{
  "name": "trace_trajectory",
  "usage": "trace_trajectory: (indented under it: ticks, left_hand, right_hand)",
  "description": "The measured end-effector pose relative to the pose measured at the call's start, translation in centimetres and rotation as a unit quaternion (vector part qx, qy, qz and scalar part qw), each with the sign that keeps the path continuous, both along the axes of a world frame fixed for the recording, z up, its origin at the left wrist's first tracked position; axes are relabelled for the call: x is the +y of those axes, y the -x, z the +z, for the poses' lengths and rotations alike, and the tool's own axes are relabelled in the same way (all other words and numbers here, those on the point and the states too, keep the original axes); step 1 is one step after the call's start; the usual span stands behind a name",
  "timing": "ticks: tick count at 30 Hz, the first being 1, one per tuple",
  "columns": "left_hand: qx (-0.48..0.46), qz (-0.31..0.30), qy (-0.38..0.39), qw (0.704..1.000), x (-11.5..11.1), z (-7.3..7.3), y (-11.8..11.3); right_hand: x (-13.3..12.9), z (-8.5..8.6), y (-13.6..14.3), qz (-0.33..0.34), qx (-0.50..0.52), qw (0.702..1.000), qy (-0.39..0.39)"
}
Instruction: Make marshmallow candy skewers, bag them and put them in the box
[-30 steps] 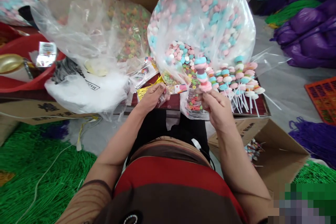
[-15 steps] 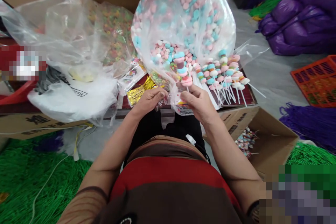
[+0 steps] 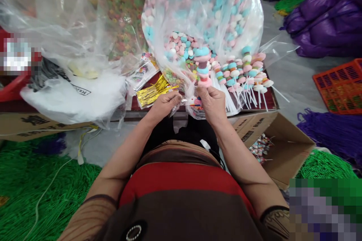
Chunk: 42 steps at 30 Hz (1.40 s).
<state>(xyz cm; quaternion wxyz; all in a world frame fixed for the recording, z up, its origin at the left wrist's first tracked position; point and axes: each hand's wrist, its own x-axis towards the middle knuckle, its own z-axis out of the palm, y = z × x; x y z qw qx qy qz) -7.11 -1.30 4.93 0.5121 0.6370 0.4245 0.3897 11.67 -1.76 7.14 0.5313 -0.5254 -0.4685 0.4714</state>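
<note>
My right hand (image 3: 212,103) is closed round the lower end of a candy skewer (image 3: 203,68), which stands upright with blue, pink and brownish pieces stacked on it. Its stick is hidden by my fingers. To the left, my left hand (image 3: 166,105) pinches a bit of shiny clear plastic, probably a small bag; its shape is hard to make out. A bundle of gold twist ties (image 3: 155,92) lies just beyond my left hand. On the right of the table rest several finished candy skewers (image 3: 247,71), their white sticks towards me, beside loose white sticks (image 3: 222,92).
A big clear bag of pink, blue and white candies (image 3: 202,11) fills the back of the table. Left of it are a bag of gummy rings (image 3: 123,26) and white plastic bags (image 3: 70,94). An open cardboard box (image 3: 288,147) with wrapped sweets stands low right, near an orange crate (image 3: 339,88).
The candy skewer in my right hand has shifted slightly up and right in view. My left hand keeps its pinch, a little farther right. The whole view has tilted slightly.
</note>
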Motion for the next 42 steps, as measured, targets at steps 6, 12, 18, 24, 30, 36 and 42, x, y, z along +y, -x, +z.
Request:
trace_trajectory:
  ticks: [6, 12, 18, 24, 30, 36, 42]
  left_hand:
    - [0.066, 0.049, -0.131, 0.988, 0.6, 0.6, 0.3]
    - [0.098, 0.071, -0.111, 0.986, 0.0, -0.2, -0.3]
    - [-0.032, 0.091, -0.01, 0.995, -0.6, -1.7, -0.6]
    - [-0.165, 0.134, 0.003, 0.977, 0.8, -2.6, 1.2]
    - [-0.191, 0.099, -0.041, 0.976, 1.9, -2.6, 2.4]
    - [-0.14, 0.042, -0.1, 0.984, 2.2, -2.2, 2.6]
    - [-0.031, 0.026, -0.148, 0.988, 2.2, -0.8, 2.6]
  right_hand:
    - [-0.5, 0.7, -0.8, 0.081, 0.094, 0.991, 0.059]
    - [-0.5, -0.7, -0.1, -0.009, 0.003, 1.0, -0.01]
    - [-0.3, 0.4, 0.0, -0.024, -0.064, 0.996, -0.057]
    - [-3.2, 2.4, -5.4, 0.027, -0.113, 0.989, -0.09]
    - [-4.8, 3.6, -9.1, 0.099, -0.269, 0.945, -0.16]
    - [-4.2, 3.2, -10.3, 0.11, -0.417, 0.867, -0.249]
    - [-3.9, 2.9, -11.4, 0.073, -0.51, 0.799, -0.311]
